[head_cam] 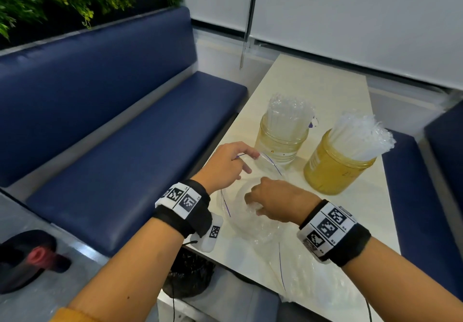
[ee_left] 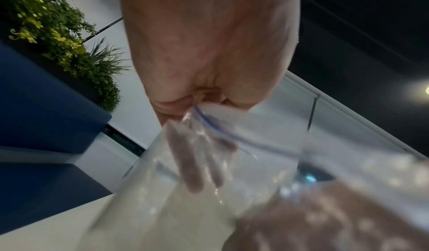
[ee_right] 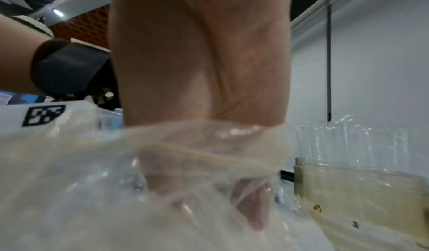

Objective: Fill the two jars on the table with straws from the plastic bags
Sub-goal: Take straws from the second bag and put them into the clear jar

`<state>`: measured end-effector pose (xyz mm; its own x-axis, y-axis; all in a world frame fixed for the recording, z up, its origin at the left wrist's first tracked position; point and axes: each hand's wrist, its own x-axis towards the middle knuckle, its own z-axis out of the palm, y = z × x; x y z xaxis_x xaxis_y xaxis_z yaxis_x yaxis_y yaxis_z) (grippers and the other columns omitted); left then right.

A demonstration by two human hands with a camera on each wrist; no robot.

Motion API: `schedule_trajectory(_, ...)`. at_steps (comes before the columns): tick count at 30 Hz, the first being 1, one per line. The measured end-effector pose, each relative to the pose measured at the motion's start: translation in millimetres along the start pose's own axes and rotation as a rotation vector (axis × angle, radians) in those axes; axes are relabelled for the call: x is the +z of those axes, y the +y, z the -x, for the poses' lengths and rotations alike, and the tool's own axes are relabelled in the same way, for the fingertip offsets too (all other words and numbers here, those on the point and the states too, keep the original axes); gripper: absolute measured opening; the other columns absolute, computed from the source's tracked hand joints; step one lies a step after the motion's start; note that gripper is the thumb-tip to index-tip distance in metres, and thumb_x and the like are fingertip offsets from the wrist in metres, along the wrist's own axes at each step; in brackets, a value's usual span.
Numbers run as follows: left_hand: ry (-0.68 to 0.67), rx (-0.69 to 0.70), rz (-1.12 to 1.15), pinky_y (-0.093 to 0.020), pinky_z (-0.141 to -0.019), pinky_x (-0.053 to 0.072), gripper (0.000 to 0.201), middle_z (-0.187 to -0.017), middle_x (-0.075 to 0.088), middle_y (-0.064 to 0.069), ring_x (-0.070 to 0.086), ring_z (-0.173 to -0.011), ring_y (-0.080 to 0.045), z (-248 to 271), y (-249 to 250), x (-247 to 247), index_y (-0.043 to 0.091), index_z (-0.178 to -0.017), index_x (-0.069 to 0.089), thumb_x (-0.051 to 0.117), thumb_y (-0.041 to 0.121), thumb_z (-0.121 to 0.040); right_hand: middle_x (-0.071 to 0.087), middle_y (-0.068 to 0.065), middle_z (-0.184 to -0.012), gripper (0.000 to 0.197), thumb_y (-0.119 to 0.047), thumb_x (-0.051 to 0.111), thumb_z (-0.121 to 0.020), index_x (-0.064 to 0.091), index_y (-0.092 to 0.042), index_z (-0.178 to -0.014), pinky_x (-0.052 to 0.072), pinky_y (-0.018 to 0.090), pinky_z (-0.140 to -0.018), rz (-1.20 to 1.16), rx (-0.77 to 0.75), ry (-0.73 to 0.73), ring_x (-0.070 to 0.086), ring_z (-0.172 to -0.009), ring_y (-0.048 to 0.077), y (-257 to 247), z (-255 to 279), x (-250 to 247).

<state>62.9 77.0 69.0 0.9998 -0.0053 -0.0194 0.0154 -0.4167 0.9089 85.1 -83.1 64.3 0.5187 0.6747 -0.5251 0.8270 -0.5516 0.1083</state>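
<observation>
jars (head_cam: pixel 338 169) yellow-tinted | straws (head_cam: pixel 360 136) clear | bench (head_cam: pixel 120 126) navy | wristbands (head_cam: pixel 183 200) black-white (checker markers)

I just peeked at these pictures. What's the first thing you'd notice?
Two yellowish jars stand on the pale table, both bristling with clear straws. In front of them the left hand pinches the rim of a crinkly clear plastic bag while the right hand digs inside it.
</observation>
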Motion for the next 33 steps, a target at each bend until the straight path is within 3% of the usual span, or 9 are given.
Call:
schedule_trajectory(3, 0.029, 0.002, 0.073, -0.047, -0.088, 0.061, 0.035, -0.122, 0.068, 0.008, 0.074, -0.093, -0.017, 2.7, -2.2, -0.2, 0.015, -0.113, 0.071, 0.040, 0.004, -0.102, 0.062, 0.006, -0.120, 0.031, -0.027, 0.050, -0.104, 0.050, -0.020, -0.135, 0.050, 0.042, -0.085, -0.103, -0.002, 0.106, 0.048, -0.116, 0.027, 6.1, 2.1, -0.2)
schedule_trajectory(6, 0.039, 0.017, 0.188, -0.048, -0.090, 0.060, 0.037, -0.119, 0.071, 0.006, 0.073, -0.097, -0.018, 6.9, -1.8, -0.5, 0.014, -0.115, 0.071, 0.044, 0.038, -0.107, 0.066, 0.004, -0.117, 0.025, -0.028, 0.053, -0.102, 0.055, -0.020, -0.125, 0.050, 0.041, -0.088, -0.245, -0.002, 0.228, 0.055, -0.111, 0.027, 15.7, 6.5, -5.3)
schedule_trajectory(9, 0.014, 0.064, 0.296, -0.041, -0.091, 0.058, 0.064, -0.121, 0.070, 0.006, 0.070, -0.102, -0.009, 10.2, -4.2, -1.5, 0.015, -0.120, 0.070, 0.044, 0.066, -0.091, 0.067, 0.005, -0.118, 0.027, -0.032, 0.057, -0.099, 0.057, -0.022, -0.125, 0.049, 0.040, -0.093, -0.404, 0.004, 0.339, 0.061, -0.109, 0.026, 26.2, 15.7, -20.1)
schedule_trajectory(13, -0.058, 0.182, 0.314, -0.030, -0.090, 0.055, 0.066, -0.108, 0.067, 0.018, 0.063, -0.101, -0.001, 14.4, -6.2, 0.5, 0.025, -0.114, 0.068, 0.066, 0.076, -0.072, 0.069, 0.001, -0.103, 0.026, -0.036, 0.058, -0.099, 0.060, -0.024, -0.121, 0.056, 0.045, -0.082, -0.582, 0.000, 0.494, 0.066, -0.087, 0.020, 35.1, 31.2, -49.4)
schedule_trajectory(18, -0.079, 0.115, 0.146, -0.035, -0.100, 0.055, 0.084, -0.130, 0.061, 0.018, 0.059, -0.118, 0.001, 13.9, -8.7, 8.4, 0.032, -0.132, 0.059, 0.087, 0.059, -0.058, 0.073, 0.000, -0.104, 0.015, -0.029, 0.059, -0.100, 0.065, -0.022, -0.112, 0.064, 0.037, -0.071, -0.877, -0.059, 0.639, 0.074, -0.088, 0.016, 34.1, 52.6, -91.1)
schedule_trajectory(21, -0.061, 0.089, 0.109, -0.040, -0.098, 0.056, 0.078, -0.128, 0.061, 0.019, 0.059, -0.120, -0.005, 13.6, -12.0, 11.3, 0.036, -0.129, 0.060, 0.092, 0.054, -0.060, 0.076, 0.003, -0.100, 0.017, -0.022, 0.058, -0.101, 0.064, -0.011, -0.113, 0.064, 0.035, -0.066, -0.964, -0.104, 0.684, 0.074, -0.091, 0.012, 37.7, 66.3, -114.3)
schedule_trajectory(24, -0.041, 0.091, 0.113, -0.040, -0.094, 0.059, 0.069, -0.125, 0.062, 0.019, 0.063, -0.115, -0.009, 14.2, -14.4, 10.2, 0.039, -0.125, 0.062, 0.093, 0.048, -0.064, 0.077, 0.007, -0.102, 0.022, -0.020, 0.056, -0.102, 0.062, -0.006, -0.117, 0.064, 0.040, -0.066, -1.001, -0.092, 0.803, 0.075, -0.088, 0.019, 51.7, 83.3, -140.9)
schedule_trajectory(30, -0.012, 0.105, 0.095, -0.036, -0.090, 0.061, 0.059, -0.129, 0.059, 0.022, 0.066, -0.108, -0.001, 14.4, -14.8, 6.8, 0.033, -0.125, 0.063, 0.088, 0.044, -0.073, 0.077, 0.005, -0.105, 0.017, -0.023, 0.050, -0.105, 0.057, -0.014, -0.118, 0.064, 0.039, -0.068, -1.135, -0.057, 1.086, 0.076, -0.094, 0.024, 91.4, 98.6, -179.3)
schedule_trajectory(33, -0.002, 0.109, 0.111, -0.038, -0.087, 0.062, 0.055, -0.128, 0.060, 0.020, 0.066, -0.107, -0.003, 13.1, -15.7, 8.2, 0.031, -0.124, 0.063, 0.088, 0.041, -0.075, 0.076, 0.005, -0.105, 0.012, -0.026, 0.050, -0.104, 0.058, -0.020, -0.112, 0.062, 0.050, -0.077, -1.097, 0.087, 1.195, 0.075, -0.093, 0.022, 117.0, 81.5, -185.8)
